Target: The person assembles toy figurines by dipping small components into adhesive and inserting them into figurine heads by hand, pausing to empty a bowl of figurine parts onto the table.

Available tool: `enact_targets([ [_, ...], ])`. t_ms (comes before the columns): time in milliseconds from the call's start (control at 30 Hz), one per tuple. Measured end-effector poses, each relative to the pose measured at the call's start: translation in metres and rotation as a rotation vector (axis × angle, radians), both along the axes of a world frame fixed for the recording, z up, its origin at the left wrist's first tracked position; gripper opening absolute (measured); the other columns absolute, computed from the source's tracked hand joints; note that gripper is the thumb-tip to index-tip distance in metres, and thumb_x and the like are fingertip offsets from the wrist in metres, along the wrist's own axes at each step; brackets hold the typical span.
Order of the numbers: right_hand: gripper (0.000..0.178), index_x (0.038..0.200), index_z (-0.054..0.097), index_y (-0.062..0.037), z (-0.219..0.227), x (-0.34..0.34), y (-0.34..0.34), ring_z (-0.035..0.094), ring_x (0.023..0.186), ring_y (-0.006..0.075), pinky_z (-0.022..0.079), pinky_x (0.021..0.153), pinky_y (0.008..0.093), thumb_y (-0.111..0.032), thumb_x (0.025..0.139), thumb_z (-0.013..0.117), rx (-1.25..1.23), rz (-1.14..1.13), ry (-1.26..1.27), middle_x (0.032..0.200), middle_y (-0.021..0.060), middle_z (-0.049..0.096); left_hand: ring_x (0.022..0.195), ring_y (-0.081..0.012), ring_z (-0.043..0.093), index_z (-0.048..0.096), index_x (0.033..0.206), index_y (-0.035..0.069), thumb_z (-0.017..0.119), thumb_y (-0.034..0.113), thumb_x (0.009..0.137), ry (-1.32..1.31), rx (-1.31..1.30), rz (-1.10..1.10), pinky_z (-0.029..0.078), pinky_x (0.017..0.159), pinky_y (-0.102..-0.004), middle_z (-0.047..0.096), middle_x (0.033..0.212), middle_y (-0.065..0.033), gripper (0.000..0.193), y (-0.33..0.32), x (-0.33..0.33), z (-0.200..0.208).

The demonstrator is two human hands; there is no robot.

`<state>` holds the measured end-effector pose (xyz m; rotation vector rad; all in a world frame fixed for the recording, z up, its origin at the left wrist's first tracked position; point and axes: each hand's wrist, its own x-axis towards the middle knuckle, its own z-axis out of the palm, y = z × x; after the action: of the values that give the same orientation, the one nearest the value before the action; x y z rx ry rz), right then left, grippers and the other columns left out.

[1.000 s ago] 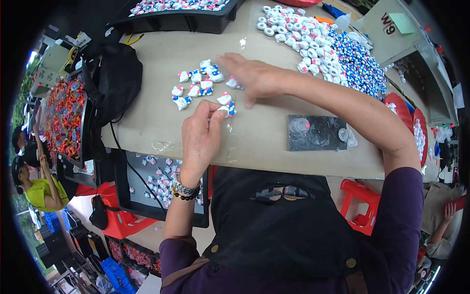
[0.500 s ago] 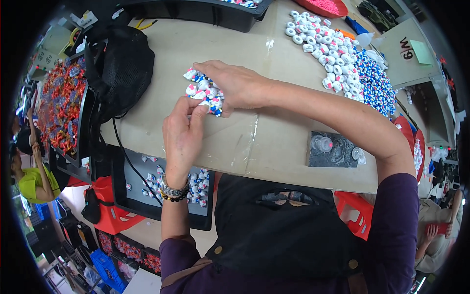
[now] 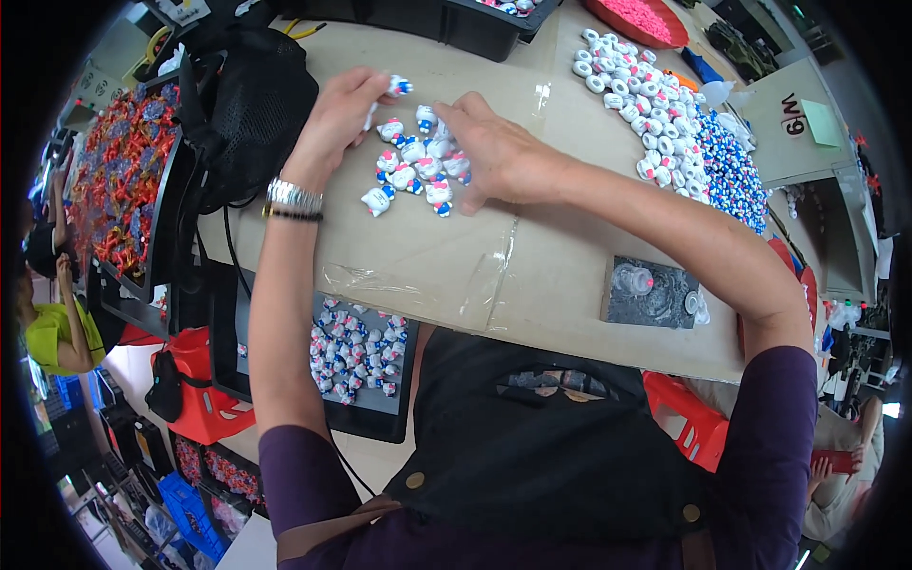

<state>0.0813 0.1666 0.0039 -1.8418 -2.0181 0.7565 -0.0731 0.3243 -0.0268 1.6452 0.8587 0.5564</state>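
Small white cat-like figurines (image 3: pixel 404 179) with blue and pink parts lie in a loose cluster on the tabletop. At the cluster's far left side, my left hand (image 3: pixel 344 116) is closed on a figurine (image 3: pixel 400 85), whose blue part sticks out past the fingertips. Another white piece shows under that hand, partly hidden. My right hand (image 3: pixel 503 157) curves around the right edge of the cluster, thumb and fingers apart. It hides a few figurines there, and whether it touches them I cannot tell.
White ring-shaped pieces (image 3: pixel 635 100) and small blue pieces (image 3: pixel 727 161) are heaped at the far right, near a red bowl of pink bits (image 3: pixel 638 19). A black mesh bag (image 3: pixel 271 104) stands left. A dark block (image 3: pixel 651 293) sits near the front edge. Below is a figurine tray (image 3: pixel 378 423).
My left hand has moved away and to the left, now with a figurine in its fingers. The figurines are more spread out. My right hand has shifted slightly right. The view has shifted too.
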Motion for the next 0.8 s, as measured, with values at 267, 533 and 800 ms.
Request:
enact_targets([
  [267,0.104,0.142,0.025,0.007,0.0,-0.042,-0.005,0.049,0.114,0.0367,0.042,0.099,0.0373,-0.008,0.057,0.083,-0.036,-0.233,0.007,0.123,0.0202,0.04,0.046,-0.0001,0.038,0.06,0.085,0.008,0.053,0.035,0.096,0.189,-0.013,-0.424,0.027,0.037,-0.0181,0.054,0.066,0.0059,0.03,0.024,0.026,0.004],
  [533,0.094,0.137,0.03,0.0102,-0.011,-0.108,-0.022,0.049,0.112,0.0408,0.042,0.098,0.0391,-0.003,0.057,0.079,0.068,-0.133,0.18,0.12,0.024,0.041,0.044,0.0015,0.039,0.06,0.079,0.008,0.056,0.037,0.094,0.193,-0.207,-0.517,0.028,0.035,-0.0154,0.048,0.057,0.0086,0.033,0.007,-0.062,0.008],
  [800,0.07,0.129,0.038,0.0099,-0.03,-0.178,-0.057,0.046,0.111,0.0423,0.041,0.095,0.0394,0.006,0.064,0.064,0.175,0.033,0.435,0.118,0.0246,0.04,0.045,0.0005,0.045,0.063,0.078,0.008,0.059,0.038,0.093,0.33,-0.284,-0.404,0.031,0.036,-0.0159,0.056,0.062,0.0058,0.034,-0.041,-0.158,0.022],
])
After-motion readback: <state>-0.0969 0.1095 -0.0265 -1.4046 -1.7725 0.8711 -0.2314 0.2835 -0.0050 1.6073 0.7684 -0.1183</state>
